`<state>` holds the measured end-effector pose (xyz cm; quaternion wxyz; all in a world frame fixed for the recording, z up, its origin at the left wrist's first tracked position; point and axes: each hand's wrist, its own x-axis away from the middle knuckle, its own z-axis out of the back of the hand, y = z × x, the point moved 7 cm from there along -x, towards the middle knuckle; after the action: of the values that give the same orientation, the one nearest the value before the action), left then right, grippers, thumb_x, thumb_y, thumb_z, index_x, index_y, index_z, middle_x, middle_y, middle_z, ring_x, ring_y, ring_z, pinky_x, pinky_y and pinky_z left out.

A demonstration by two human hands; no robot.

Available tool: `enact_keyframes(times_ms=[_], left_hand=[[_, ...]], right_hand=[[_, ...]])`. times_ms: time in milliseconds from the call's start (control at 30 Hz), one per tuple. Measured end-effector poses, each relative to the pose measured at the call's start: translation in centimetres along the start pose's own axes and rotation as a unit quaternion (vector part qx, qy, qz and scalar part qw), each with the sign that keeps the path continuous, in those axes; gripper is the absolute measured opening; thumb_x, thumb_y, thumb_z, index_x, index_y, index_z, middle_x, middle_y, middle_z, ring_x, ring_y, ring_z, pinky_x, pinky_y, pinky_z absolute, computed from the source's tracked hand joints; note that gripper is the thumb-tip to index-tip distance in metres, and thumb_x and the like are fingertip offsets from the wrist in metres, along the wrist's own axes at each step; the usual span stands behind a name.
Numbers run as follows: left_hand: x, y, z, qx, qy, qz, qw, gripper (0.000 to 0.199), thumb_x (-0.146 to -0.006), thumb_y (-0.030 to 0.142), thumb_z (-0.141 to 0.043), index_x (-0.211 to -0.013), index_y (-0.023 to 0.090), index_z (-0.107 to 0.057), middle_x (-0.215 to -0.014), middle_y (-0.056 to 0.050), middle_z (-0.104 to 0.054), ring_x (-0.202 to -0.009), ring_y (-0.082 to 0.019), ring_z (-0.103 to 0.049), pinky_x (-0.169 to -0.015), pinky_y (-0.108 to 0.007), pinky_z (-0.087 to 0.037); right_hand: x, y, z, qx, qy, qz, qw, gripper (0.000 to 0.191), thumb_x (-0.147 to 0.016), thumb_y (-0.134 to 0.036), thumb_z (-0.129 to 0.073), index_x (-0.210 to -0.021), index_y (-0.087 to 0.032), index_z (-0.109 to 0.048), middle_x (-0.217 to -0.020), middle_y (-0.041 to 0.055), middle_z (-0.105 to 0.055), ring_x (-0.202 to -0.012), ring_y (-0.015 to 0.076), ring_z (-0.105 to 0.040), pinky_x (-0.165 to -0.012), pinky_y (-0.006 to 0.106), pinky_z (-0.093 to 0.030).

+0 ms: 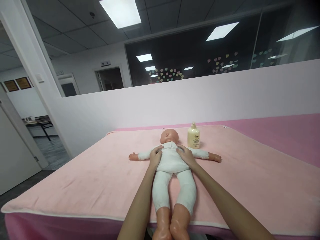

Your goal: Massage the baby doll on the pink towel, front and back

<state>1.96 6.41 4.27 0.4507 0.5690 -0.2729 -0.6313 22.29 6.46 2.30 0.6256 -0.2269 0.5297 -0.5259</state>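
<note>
A baby doll (170, 160) with a white cloth body lies lengthwise before me, its head (170, 136) at the far end and turned to the left. Its arms stretch out to both sides, and its bare lower legs reach the near edge. My left hand (156, 156) rests on the left side of the doll's upper torso, fingers extended. On the right side, my right hand (186, 156) lies against the torso in the same way, fingers apart. Neither hand grips anything. Just beyond the doll's right-hand arm stands a pale yellow pump bottle (193, 136).
A pink towel (95, 176) with a white edge covers the table over a darker pink sheet (287, 133). A low white wall (150, 106) runs behind it, with dark glass above. At far left are a door (17, 143) and a desk (40, 123).
</note>
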Motion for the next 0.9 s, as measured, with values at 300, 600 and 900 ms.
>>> enact_keyframes(times_ms=[300,600,900], left_hand=[[0.02,0.12,0.01,-0.006,-0.008,0.006,1.000,0.039,-0.068,0.004,-0.046,-0.093,0.016,-0.073,-0.110,-0.007,-0.069,-0.112,-0.021,-0.058,-0.105,-0.037,-0.038],[-0.03,0.07,-0.03,-0.004,-0.004,0.005,1.000,0.041,-0.067,0.003,-0.044,-0.093,0.016,-0.072,-0.109,-0.006,-0.070,-0.109,-0.020,-0.059,-0.103,-0.036,-0.039],[0.03,0.20,-0.02,-0.007,0.000,0.001,1.000,0.041,-0.067,0.003,-0.043,-0.094,0.015,-0.071,-0.108,-0.006,-0.070,-0.107,-0.020,-0.060,-0.102,-0.036,-0.041]], right_hand=[[0.00,-0.14,0.02,0.013,-0.003,-0.001,1.000,0.042,-0.079,-0.039,-0.050,-0.111,-0.016,-0.064,-0.118,0.0096,-0.064,-0.113,0.0235,-0.057,-0.101,0.039,-0.040],[-0.01,-0.16,0.07,0.002,0.005,0.002,1.000,0.037,-0.078,-0.036,-0.051,-0.108,-0.019,-0.065,-0.113,0.0071,-0.067,-0.109,0.0222,-0.059,-0.100,0.038,-0.041],[-0.06,-0.01,0.08,-0.007,0.004,0.005,1.000,0.035,-0.078,-0.036,-0.052,-0.107,-0.022,-0.066,-0.113,0.0054,-0.067,-0.108,0.0218,-0.059,-0.100,0.038,-0.041]])
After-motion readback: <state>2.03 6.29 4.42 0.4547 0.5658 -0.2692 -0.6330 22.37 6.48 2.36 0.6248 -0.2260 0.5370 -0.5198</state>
